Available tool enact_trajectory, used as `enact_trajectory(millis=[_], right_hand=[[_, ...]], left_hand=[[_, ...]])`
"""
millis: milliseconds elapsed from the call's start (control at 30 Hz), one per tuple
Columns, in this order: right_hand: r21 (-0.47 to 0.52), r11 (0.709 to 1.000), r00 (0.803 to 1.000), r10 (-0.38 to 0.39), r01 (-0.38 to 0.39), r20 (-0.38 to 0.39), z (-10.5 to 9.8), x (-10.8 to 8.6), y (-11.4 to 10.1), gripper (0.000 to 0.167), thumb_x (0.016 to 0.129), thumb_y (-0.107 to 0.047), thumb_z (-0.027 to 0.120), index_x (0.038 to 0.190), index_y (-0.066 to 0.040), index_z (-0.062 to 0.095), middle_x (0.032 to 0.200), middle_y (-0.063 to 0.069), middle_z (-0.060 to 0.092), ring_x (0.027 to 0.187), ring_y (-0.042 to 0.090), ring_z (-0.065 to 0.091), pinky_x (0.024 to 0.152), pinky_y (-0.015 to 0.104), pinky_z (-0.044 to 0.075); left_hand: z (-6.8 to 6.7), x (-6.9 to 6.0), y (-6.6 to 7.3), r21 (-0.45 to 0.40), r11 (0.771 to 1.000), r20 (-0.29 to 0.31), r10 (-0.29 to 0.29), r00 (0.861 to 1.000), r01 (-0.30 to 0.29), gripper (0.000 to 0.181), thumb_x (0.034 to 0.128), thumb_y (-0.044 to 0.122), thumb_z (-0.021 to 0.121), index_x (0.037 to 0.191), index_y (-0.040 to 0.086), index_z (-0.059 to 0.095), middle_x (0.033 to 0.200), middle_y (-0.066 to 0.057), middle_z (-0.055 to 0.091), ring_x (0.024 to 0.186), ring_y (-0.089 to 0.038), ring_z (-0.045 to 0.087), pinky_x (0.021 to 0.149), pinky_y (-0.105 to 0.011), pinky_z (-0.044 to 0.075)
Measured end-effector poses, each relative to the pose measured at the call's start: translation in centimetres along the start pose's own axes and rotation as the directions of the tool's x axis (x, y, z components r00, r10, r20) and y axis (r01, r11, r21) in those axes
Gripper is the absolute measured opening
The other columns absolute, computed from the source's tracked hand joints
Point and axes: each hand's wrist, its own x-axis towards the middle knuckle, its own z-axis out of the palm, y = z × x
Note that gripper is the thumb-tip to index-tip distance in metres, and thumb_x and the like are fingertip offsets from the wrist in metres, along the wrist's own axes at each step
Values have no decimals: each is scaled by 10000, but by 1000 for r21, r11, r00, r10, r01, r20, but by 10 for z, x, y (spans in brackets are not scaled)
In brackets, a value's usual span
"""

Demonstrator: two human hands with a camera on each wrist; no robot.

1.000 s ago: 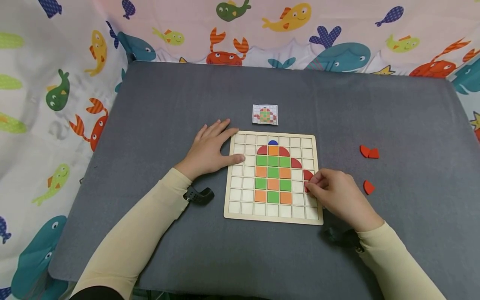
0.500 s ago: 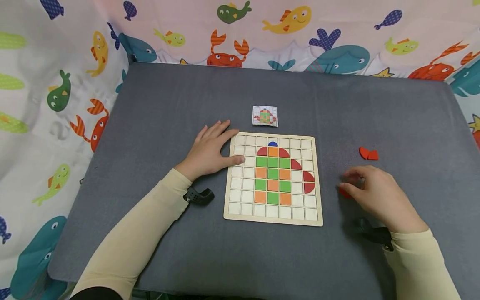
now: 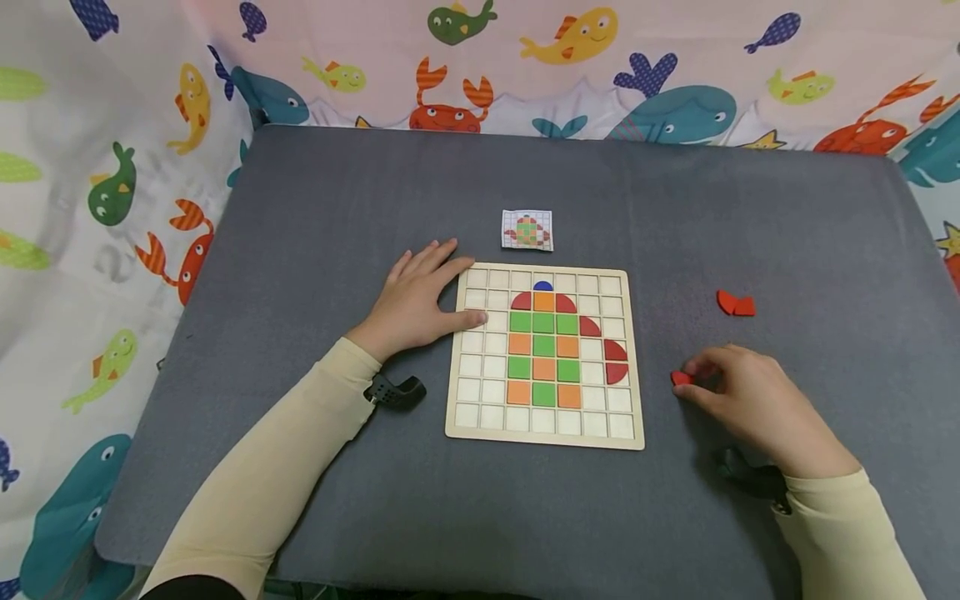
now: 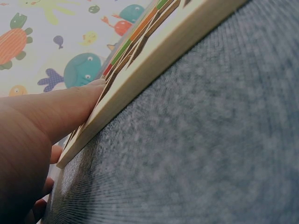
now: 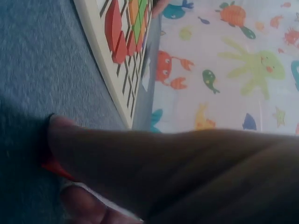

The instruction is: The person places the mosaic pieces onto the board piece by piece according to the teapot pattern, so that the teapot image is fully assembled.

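Observation:
A square wooden grid board (image 3: 544, 422) lies on the table, filled partly with green and orange square tiles, red quarter-circles and a blue half-circle. My left hand (image 3: 420, 304) rests at its upper left corner, thumb on the left rim, fingers spread; in the left wrist view the thumb (image 4: 70, 105) touches the rim. To the right of the board my right hand (image 3: 750, 400) pinches a red quarter-circle tile (image 3: 681, 378) between thumb and fingers, low over the table. The right wrist view shows that red tile (image 5: 57, 168) mostly hidden by the thumb.
Two red tiles (image 3: 735, 302) lie together beyond my right hand. A small pattern card (image 3: 527, 231) lies behind the board. The grey table (image 3: 360, 183) is bordered by a sea-animal curtain (image 3: 510, 75) at the back and left.
My right hand has left the red tile at the board's right edge and moved right. It has taken hold of the nearer loose red tile, now further left. The left hand stays put.

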Motion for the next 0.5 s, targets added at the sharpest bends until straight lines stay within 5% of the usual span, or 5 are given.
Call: enact_trajectory(millis=[233,500], right_hand=[[69,997,999,-33,35,-23,4,1,-14,145,856,-82,862,948,-112,754,809,-52,720,694,74,642,639,243,506],[100,965,968,-231,241,-101,10,3,-37,237,823,4,870,994,-150,812,883,-98,697,747,19,610,645,218,536]], left_hand=[[-1,0,1,-3,1000,4,-2,1000,2,877,912,701,671,1624,247,432,1754,-33,205,1633,-245,102,1310,-500,-12],[-2,-1,2,-5,1000,3,-5,1000,5,883,904,698,685,1620,243,438,1752,-35,212,1633,-245,108,1310,-502,-10]])
